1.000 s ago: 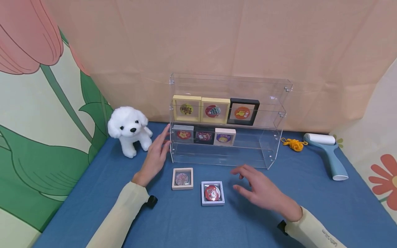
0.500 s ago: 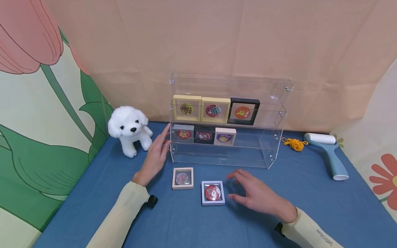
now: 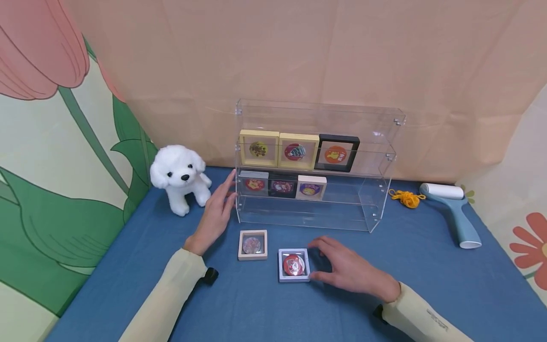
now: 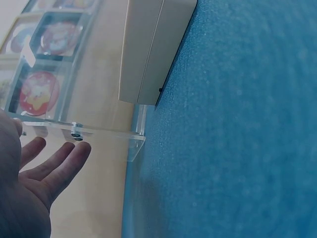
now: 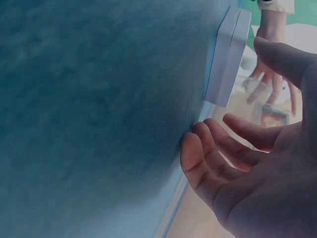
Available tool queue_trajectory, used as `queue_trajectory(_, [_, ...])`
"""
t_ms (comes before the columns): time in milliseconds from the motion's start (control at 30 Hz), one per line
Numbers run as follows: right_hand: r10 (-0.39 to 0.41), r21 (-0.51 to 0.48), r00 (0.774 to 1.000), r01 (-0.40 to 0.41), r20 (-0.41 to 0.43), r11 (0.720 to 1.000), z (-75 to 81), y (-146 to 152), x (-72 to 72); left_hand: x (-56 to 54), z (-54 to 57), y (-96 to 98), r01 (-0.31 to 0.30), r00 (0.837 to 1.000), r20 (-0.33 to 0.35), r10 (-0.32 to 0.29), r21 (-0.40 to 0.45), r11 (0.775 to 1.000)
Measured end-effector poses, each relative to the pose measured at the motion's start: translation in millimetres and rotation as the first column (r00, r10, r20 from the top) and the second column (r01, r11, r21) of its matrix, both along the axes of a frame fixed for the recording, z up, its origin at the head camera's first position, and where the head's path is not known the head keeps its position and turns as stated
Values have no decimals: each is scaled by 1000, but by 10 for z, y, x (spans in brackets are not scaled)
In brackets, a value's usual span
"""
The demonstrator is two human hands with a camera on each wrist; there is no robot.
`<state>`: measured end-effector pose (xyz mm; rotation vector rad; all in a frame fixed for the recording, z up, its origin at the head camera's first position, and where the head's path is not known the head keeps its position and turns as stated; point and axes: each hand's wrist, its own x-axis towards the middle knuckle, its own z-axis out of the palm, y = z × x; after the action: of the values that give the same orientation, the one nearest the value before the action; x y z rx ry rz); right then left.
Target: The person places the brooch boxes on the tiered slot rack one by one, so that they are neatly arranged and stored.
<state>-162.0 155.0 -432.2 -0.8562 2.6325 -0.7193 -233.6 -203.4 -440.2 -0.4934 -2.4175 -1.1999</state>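
My left hand (image 3: 212,214) rests against the left side of a clear acrylic display shelf (image 3: 307,221), its fingers nearly straight. Just right of a small lavender-framed case with a red round badge (image 3: 294,265), my right hand (image 3: 348,266) hovers low, thumb and fingers spread around a gap. The right wrist view shows the lavender case (image 5: 229,57) beyond the fingertips, with nothing gripped. To its left lies a cream-framed case with a pale round badge (image 3: 252,245). Two yellow frames and a black frame (image 3: 336,153) stand on the upper tier; three smaller cases, one white (image 3: 311,188), stand below.
A white plush dog (image 3: 179,178) sits left of the shelf, close to the left hand. Right of the shelf lie a bundle of orange cord (image 3: 408,198) and a blue-handled lint roller (image 3: 459,218). Blue cloth (image 3: 239,304) covers the table, with a fabric backdrop behind.
My right hand has moved left and slightly down, up to the right edge of the lavender case. The left hand stays at the shelf, and the cases have not moved.
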Motion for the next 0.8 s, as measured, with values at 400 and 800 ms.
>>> queue_trajectory(400, [8, 45, 1000, -7, -11, 999, -21, -60, -55, -6, 23, 9, -8, 1000, 21, 8, -2, 1000])
queue_trajectory(800, [17, 30, 1000, -17, -7, 999, -42, -72, -51, -5, 7, -3, 0, 1000, 23, 0, 4, 1000])
